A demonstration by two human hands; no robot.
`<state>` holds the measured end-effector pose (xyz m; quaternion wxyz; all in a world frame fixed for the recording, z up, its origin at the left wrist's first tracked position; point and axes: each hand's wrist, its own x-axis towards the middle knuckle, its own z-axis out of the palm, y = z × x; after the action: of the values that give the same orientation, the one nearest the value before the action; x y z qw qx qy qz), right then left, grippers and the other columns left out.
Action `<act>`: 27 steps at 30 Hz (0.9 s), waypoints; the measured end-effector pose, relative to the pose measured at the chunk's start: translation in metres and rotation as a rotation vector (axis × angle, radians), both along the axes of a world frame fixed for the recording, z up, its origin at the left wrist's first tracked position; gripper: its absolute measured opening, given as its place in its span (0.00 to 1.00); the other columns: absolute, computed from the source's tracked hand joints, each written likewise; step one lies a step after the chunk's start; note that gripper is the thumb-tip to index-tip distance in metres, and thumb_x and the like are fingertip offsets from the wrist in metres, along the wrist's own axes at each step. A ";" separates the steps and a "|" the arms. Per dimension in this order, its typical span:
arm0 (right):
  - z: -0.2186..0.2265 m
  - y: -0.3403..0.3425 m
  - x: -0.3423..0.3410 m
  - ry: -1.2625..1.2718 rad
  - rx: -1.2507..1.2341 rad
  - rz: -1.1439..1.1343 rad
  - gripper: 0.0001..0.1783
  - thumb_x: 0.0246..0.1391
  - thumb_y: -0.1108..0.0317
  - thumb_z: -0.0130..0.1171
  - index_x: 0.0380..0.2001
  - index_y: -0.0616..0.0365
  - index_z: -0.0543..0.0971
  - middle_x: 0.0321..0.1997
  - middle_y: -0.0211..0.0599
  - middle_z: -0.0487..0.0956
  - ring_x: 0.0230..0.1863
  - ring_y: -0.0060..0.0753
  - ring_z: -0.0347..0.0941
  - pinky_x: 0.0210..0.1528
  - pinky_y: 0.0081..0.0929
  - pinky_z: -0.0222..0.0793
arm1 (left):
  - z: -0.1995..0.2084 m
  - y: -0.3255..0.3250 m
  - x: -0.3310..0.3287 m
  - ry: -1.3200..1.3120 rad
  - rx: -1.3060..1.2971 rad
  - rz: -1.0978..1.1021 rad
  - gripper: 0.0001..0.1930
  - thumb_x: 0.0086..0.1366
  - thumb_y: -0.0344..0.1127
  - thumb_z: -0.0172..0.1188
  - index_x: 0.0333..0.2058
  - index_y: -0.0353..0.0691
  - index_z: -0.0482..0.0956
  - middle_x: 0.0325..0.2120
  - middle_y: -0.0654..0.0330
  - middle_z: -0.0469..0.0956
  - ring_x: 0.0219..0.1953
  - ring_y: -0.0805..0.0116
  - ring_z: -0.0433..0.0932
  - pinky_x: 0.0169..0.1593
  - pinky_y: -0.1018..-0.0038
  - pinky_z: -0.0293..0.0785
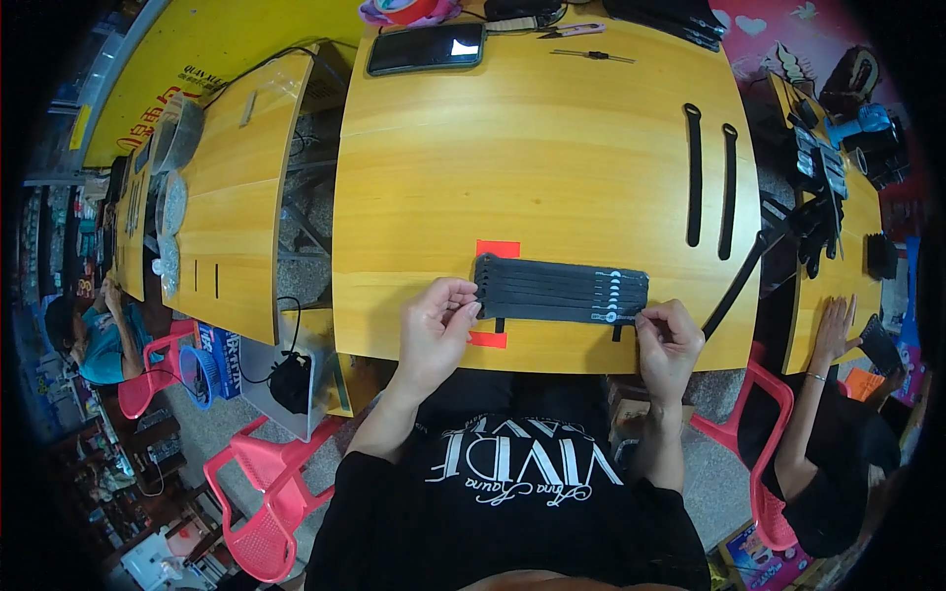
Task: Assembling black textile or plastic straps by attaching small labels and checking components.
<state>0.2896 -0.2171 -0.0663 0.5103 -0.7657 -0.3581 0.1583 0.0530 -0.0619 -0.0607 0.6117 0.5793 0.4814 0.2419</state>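
A row of black hook-and-loop straps lies flat, side by side, near the table's front edge. White marks run across their right ends, and small eyelets line the left ends. My left hand is closed in a pinch at the lower left corner of the row. At the lower right corner, the thumb and fingers of my right hand pinch the strap ends. Red tape shows on the table beyond the row's left end, with another red piece nearer me. Short black ends stick out below the row.
Two single black straps lie at the right of the table. A phone, pink-handled snips and black pouches are along the far edge. Pink chairs stand on both sides. Another person's hand rests at the right-hand table.
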 end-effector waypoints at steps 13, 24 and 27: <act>0.000 -0.001 -0.002 -0.026 -0.014 -0.005 0.05 0.45 0.86 0.59 0.23 0.66 0.77 0.21 0.29 0.71 0.21 0.14 0.62 0.23 0.15 0.56 | -0.010 -0.002 0.006 0.104 0.313 0.034 0.10 0.57 0.18 0.63 0.38 0.31 0.77 0.30 0.56 0.79 0.31 0.72 0.80 0.33 0.79 0.77; 0.002 0.000 -0.002 -0.024 -0.029 -0.008 0.05 0.45 0.86 0.59 0.23 0.66 0.77 0.21 0.28 0.70 0.20 0.13 0.62 0.23 0.15 0.55 | -0.013 -0.001 0.005 0.085 0.317 0.050 0.09 0.57 0.18 0.64 0.36 0.31 0.77 0.29 0.56 0.79 0.30 0.72 0.80 0.32 0.78 0.77; 0.002 0.001 -0.002 -0.038 -0.025 -0.006 0.05 0.45 0.86 0.59 0.23 0.66 0.77 0.20 0.28 0.70 0.20 0.13 0.62 0.22 0.15 0.55 | -0.014 0.001 0.005 0.080 0.308 0.051 0.09 0.57 0.18 0.64 0.36 0.31 0.77 0.29 0.56 0.79 0.30 0.72 0.80 0.32 0.79 0.77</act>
<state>0.2876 -0.2163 -0.0640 0.4942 -0.7759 -0.3635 0.1469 0.0575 -0.0614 -0.0742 0.4895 0.6630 0.4773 0.3049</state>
